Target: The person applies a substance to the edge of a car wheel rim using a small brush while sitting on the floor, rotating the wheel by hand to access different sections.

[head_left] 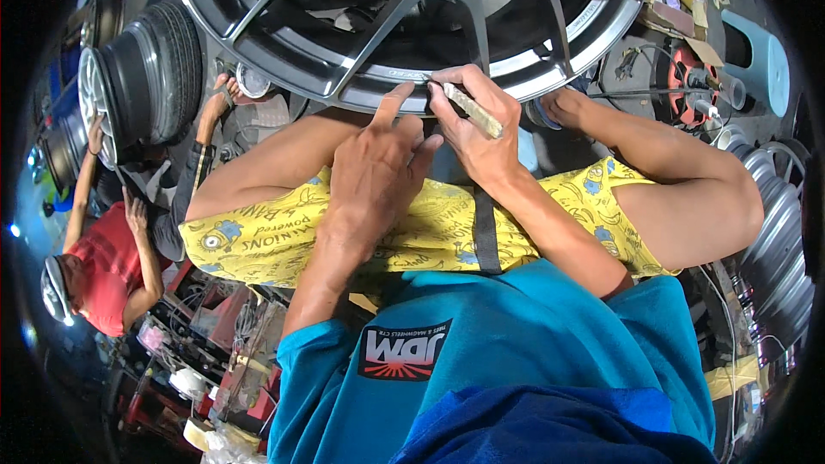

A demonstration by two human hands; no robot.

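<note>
A grey alloy wheel rim with thin split spokes stands at the top, its near lip in front of my knees. My right hand pinches a slim hand tool with a pale, wrapped-looking handle. Its thin tip is at the rim's lip, beside a small light marking; whether it touches the metal I cannot tell. Just left of it, my left hand holds nothing. That hand's index finger reaches out onto the lip, the thumb stands apart, and the other fingers are bent.
On the left, a person in a red shirt reaches to a tyre-mounted wheel. A red cable reel and a light-blue plastic stool stand at the right. More rims lie along the right edge.
</note>
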